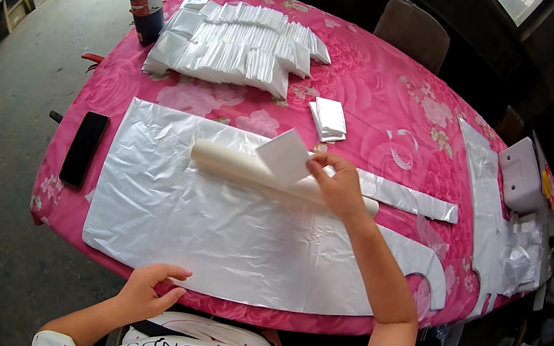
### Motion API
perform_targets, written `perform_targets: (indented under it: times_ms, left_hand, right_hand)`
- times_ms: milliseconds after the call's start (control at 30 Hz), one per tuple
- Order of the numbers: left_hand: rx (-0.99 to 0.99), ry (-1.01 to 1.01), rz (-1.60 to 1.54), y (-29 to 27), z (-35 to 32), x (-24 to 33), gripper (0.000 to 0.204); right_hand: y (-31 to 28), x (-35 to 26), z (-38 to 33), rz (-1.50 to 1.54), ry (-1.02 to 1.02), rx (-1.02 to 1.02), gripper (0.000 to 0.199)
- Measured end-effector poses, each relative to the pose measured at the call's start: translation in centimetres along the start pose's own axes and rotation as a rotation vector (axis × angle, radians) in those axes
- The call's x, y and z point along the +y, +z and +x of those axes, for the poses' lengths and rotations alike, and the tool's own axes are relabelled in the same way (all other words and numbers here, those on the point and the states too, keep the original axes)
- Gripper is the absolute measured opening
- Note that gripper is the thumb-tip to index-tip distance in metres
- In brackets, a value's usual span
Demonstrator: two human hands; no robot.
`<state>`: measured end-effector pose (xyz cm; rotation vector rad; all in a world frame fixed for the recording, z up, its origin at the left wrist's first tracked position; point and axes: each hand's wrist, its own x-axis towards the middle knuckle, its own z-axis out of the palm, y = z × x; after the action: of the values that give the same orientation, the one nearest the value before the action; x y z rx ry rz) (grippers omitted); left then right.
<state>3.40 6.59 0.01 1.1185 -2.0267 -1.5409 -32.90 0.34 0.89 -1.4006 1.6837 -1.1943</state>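
My right hand point(335, 185) pinches a white square card point(285, 157) at its right corner, holding it up over a cream-coloured tube point(241, 167). The tube lies crosswise on a large white plastic sheet point(207, 235), which resembles a disposable apron with a long strip and a curved cut-out at its right end. Thumb and fingers apart, my left hand point(151, 290) holds nothing beside the sheet's near edge. Just beyond the right hand sits a small stack of folded white packets point(328, 120).
Rows of folded white packets point(240, 48) cover the far left of the pink flowered table point(374, 86). A dark bottle point(145, 2) stands beside them. A black phone point(84, 150) lies at the left edge. More white plastic point(482, 209) and a white box point(522, 175) are at the right.
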Motion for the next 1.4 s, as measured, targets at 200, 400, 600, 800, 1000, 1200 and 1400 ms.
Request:
perform_targets:
  times_ms: [200, 400, 600, 800, 1000, 1200, 1400]
  left_hand:
    - [-0.061, 0.054, -0.017, 0.0, 2.8, 1.2, 0.033]
    - [-0.084, 0.05, 0.012, -0.3, 5.0, 1.9, 0.033]
    - [-0.156, 0.096, 0.037, 1.3, 5.7, 1.6, 0.035]
    - [-0.155, 0.313, 0.262, 4.8, 8.4, 2.1, 0.055]
    - [-0.127, 0.504, 0.539, 10.2, 10.0, 2.4, 0.074]
    - [-0.203, 0.599, 0.638, 13.9, 10.7, 3.8, 0.069]
    - [-0.212, 0.64, 0.662, 16.3, 10.4, 5.0, 0.061]
  right_hand:
    - [-7.0, 7.7, 9.9, -0.026, 0.267, 0.297, 0.022]
    - [-5.8, 7.9, 9.9, -0.596, 0.195, 0.397, 0.037]
    - [-4.1, 3.8, -1.8, -0.539, -0.245, 0.01, 0.037]
    - [-2.0, 0.8, -12.5, -0.673, -0.051, -0.047, 0.041]
    - [-0.9, 2.2, -19.0, -0.498, -0.192, -0.243, 0.047]
    - [-8.9, 7.8, -20.7, -0.854, -0.087, 0.075, 0.048]
    - [-19.9, 14.1, -24.5, -1.004, 0.142, 0.42, 0.042]
